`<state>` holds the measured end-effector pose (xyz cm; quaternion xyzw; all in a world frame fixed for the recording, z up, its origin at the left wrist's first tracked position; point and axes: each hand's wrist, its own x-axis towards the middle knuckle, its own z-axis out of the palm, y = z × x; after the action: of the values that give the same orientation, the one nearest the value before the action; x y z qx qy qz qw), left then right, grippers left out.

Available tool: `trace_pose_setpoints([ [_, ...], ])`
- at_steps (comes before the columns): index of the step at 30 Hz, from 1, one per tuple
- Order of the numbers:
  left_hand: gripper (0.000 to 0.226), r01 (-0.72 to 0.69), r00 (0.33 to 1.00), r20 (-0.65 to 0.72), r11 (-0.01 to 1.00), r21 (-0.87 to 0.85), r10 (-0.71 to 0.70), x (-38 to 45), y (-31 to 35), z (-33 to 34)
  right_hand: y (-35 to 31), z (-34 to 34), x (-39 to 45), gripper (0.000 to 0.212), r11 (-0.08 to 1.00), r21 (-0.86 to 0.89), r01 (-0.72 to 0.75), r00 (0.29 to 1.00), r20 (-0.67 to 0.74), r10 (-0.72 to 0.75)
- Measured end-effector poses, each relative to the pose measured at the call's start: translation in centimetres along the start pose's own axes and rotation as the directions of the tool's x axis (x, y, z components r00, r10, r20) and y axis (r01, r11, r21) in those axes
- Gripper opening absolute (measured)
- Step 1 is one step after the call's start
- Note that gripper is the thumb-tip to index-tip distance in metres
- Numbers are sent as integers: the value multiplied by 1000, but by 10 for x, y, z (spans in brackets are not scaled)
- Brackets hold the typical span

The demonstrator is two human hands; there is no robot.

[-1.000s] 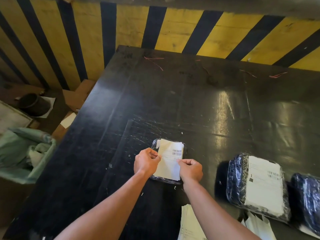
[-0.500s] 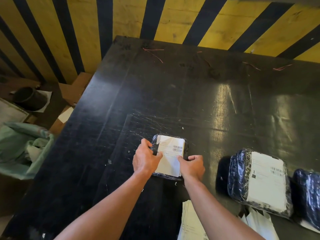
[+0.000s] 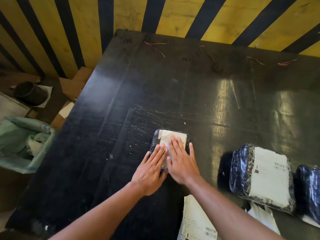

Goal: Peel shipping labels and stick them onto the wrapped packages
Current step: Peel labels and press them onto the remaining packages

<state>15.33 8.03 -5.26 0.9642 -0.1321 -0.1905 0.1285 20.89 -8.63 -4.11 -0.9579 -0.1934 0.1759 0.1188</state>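
Note:
A small package wrapped in black plastic (image 3: 155,138) lies on the black table (image 3: 121,101) in front of me. A white shipping label (image 3: 170,136) lies flat on its top. My left hand (image 3: 150,168) and my right hand (image 3: 181,160) both rest palm down on the label, fingers straight and spread, covering its lower part. A stack of white label sheets (image 3: 195,220) sits at the near edge under my right forearm. A larger wrapped package with a label on it (image 3: 261,177) lies to the right.
Another black wrapped package (image 3: 310,189) lies at the far right edge. Loose white backing papers (image 3: 261,217) lie below the labelled package. A bin lined with a green bag (image 3: 22,142) stands left of the table. A yellow and black striped wall (image 3: 155,13) runs behind.
Both hands pinched the label's edges over the package before; now they lie flat on it and the label is pressed down on the wrapped top.

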Motion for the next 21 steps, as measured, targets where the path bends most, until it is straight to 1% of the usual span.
trace_pose_setpoints([
  [3, 71, 21, 1000, 7, 1000, -2, -21, 0, -2, 1, 3, -8, 23, 69, 998, -44, -47, 998, 48, 49],
  [8, 74, 20, 998, 57, 1000, -22, -19, 2, -6, -1, 32, -22, 30, 72, 974, -24, -223, 967, 116, 225],
  [9, 74, 22, 998, 65, 999, -27, -20, 3, -7, -2, 35, -24, 29, 72, 974, -27, -223, 968, 112, 225],
  [10, 74, 25, 997, 70, 999, -33, -23, 2, -7, -3, 33, -26, 26, 72, 982, -26, -189, 977, 95, 191],
  [12, 74, 27, 998, 65, 999, -46, -24, 1, -9, -5, 21, -25, 17, 71, 999, -25, -30, 997, 64, 31],
  [13, 74, 27, 998, 61, 998, -51, -24, 0, -9, -6, 15, -22, 12, 70, 998, -43, 50, 996, 76, -47],
  [14, 74, 27, 998, 56, 998, -53, -24, 0, -9, -7, 10, -18, 6, 68, 993, -66, 96, 991, 99, -90],
  [15, 74, 27, 998, 52, 998, -54, -24, 1, -9, -7, 9, -14, 1, 67, 991, -86, 103, 989, 115, -93],
  [18, 75, 26, 998, 51, 998, -56, -23, 3, -9, -7, 19, -9, -13, 69, 992, -128, 18, 996, 94, -6],
  [21, 76, 30, 997, 67, 998, -52, -27, 4, -11, -7, 29, -14, -17, 71, 983, -182, -37, 996, 75, 51],
])
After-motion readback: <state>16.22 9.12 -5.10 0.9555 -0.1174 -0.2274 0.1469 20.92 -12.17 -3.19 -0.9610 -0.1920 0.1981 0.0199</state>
